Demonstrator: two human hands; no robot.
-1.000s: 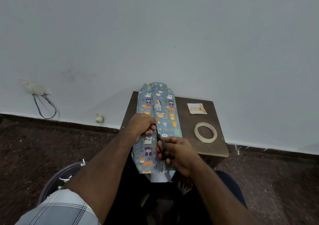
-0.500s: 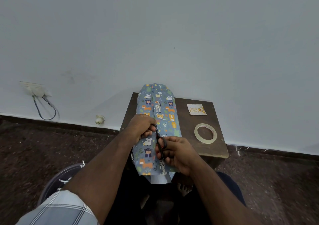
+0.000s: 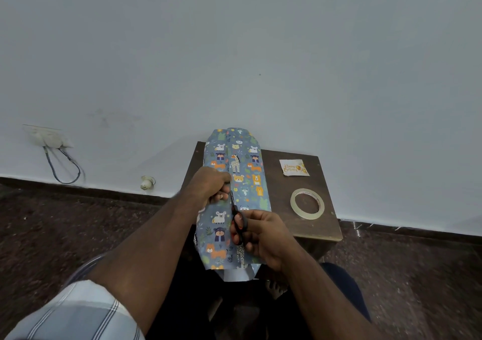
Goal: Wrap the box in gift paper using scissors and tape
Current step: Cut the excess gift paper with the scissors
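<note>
Blue gift paper (image 3: 249, 162) printed with cartoon animals is folded over the box, which it hides, and lies lengthwise on a small brown table (image 3: 276, 188). The paper's near end hangs past the table edge, showing its white underside (image 3: 236, 274). My left hand (image 3: 212, 187) pinches the paper's overlapping edge near the middle seam. My right hand (image 3: 260, 232) grips black-handled scissors (image 3: 238, 222), whose blades point away from me along the seam, just right of my left fingers. A roll of clear tape (image 3: 307, 203) lies flat on the table to the right.
A small birthday sticker (image 3: 294, 167) lies at the table's back right. The table stands against a white wall. A wall socket with a looped cable (image 3: 62, 164) is at the left, and a round bin (image 3: 86, 266) sits on the dark floor under my left arm.
The scissors and my right hand have crept slightly forward along the seam. My left hand keeps its pinch on the paper in almost the same spot.
</note>
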